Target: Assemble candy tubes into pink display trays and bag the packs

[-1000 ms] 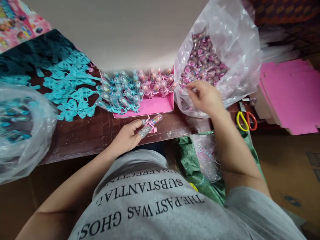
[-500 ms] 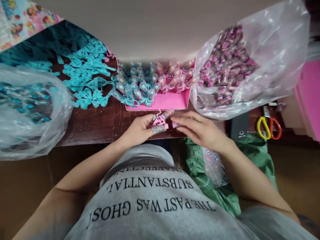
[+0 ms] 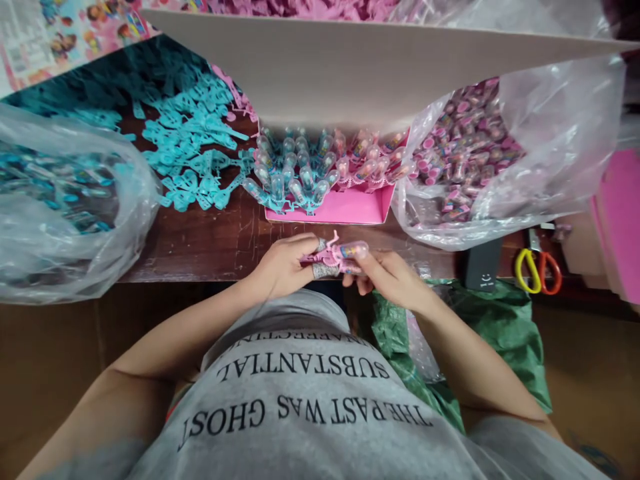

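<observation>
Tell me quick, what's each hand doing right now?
Left hand: closed, pinching a pink plastic holder between wrapped fingertips.
Right hand: closed on the clear capsules at the holder's end; exact grip partly hidden.

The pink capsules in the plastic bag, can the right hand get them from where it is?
Probably yes: the plastic bag of pink capsules looks open, and nothing seems to block the way. The right hand is busy at the pink clip, so it may need to let go first.
</observation>
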Action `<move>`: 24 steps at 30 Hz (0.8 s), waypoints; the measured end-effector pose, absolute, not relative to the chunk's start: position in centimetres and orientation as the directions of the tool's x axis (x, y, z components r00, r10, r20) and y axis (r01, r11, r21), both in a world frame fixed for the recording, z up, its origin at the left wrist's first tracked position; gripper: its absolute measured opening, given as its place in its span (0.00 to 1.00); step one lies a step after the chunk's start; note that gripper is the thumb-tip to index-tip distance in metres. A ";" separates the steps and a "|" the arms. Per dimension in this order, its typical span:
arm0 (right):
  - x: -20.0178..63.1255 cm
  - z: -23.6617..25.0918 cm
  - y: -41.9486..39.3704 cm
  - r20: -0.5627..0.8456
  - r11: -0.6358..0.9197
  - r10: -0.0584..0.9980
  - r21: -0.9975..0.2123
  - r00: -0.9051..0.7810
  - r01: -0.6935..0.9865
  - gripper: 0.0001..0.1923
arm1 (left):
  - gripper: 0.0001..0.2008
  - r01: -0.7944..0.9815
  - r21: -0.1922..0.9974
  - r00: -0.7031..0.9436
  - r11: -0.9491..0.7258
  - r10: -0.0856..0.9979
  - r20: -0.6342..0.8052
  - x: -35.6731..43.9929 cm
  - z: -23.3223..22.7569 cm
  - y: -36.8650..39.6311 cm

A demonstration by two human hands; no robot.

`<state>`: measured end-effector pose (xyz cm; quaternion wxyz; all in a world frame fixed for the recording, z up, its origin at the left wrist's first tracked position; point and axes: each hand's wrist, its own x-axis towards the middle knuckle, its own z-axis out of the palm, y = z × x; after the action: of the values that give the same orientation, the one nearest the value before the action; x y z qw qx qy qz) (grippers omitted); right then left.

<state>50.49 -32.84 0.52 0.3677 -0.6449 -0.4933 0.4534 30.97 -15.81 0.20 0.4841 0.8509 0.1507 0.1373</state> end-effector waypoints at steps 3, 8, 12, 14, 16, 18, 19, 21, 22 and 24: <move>51.0 0.9 -33.4 -0.002 -0.085 0.986 -0.867 0.167 0.491 0.27 | 0.12 0.184 0.923 0.890 -0.339 0.456 -0.011 30.9 -0.2 -15.2; 50.5 1.1 -33.5 0.115 -0.013 0.984 -0.712 0.134 0.702 0.20 | 0.11 0.244 0.942 0.879 -0.231 0.463 -0.114 30.5 -0.3 -15.5; 51.2 1.6 -33.4 0.164 0.022 0.980 -0.640 0.109 0.768 0.22 | 0.11 0.290 0.957 0.879 -0.002 0.395 -0.266 30.0 0.5 -15.8; 51.7 2.1 -33.2 0.313 0.157 0.950 -0.523 0.017 0.838 0.23 | 0.10 0.384 0.910 0.863 0.157 0.288 -0.414 30.0 1.0 -15.7; 51.8 2.5 -32.8 0.399 0.296 0.908 -0.396 -0.128 0.869 0.28 | 0.11 0.487 0.833 0.831 0.262 0.157 -0.534 30.1 1.2 -15.9; 51.6 2.7 -32.1 0.409 0.419 0.873 -0.351 -0.266 0.837 0.25 | 0.11 0.525 0.794 0.820 0.306 0.070 -0.569 30.3 1.3 -16.1; 51.7 2.9 -31.7 0.400 0.464 0.861 -0.365 -0.314 0.807 0.22 | 0.11 0.514 0.805 0.831 0.296 0.060 -0.553 30.2 1.3 -16.1; 52.1 3.4 -31.2 0.384 0.490 0.858 -0.418 -0.340 0.765 0.17 | 0.11 0.447 0.874 0.872 0.193 0.124 -0.474 29.7 1.1 -16.0; 52.6 3.7 -31.0 0.378 0.466 0.871 -0.436 -0.314 0.770 0.16 | 0.11 0.400 0.910 0.889 0.103 0.196 -0.413 29.1 0.9 -15.7; 53.9 4.4 -30.6 0.361 0.337 0.913 -0.407 -0.189 0.849 0.14 | 0.13 0.330 0.939 0.882 -0.097 0.386 -0.270 27.5 0.6 -14.6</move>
<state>53.93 -30.58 4.43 0.2779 -0.5728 -0.7690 0.0576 27.46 -14.57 0.64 0.6269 0.7403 0.2418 0.0226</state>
